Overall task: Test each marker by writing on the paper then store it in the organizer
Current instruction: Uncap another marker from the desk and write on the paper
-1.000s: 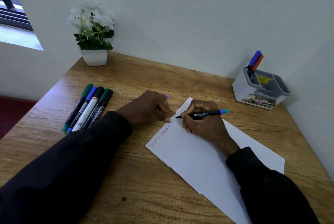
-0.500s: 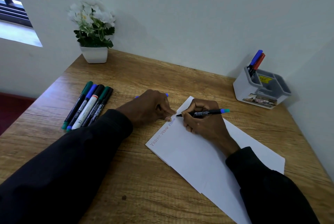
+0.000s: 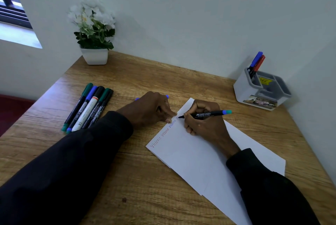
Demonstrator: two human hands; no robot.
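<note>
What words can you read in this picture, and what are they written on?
"FABER-CASTELL": black marker with a blue end in the right hand.
"Victoria", handwritten twice, a third cut off: white paper.
"CE" mark: white-barrelled marker on the wooden desk.
Yellow sticker and front label on the grey-and-white organizer: too blurred.

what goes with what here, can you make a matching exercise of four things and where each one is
Things:
1. marker with the blue end
2. two markers, blue and red
3. row of five markers
4. flower pot

Places:
A. lying on the desk by the left sleeve
B. at the desk's far left corner
C. in the right hand, tip on the paper
D. standing in the organizer

Pairs: 1-C, 2-D, 3-A, 4-B
</note>
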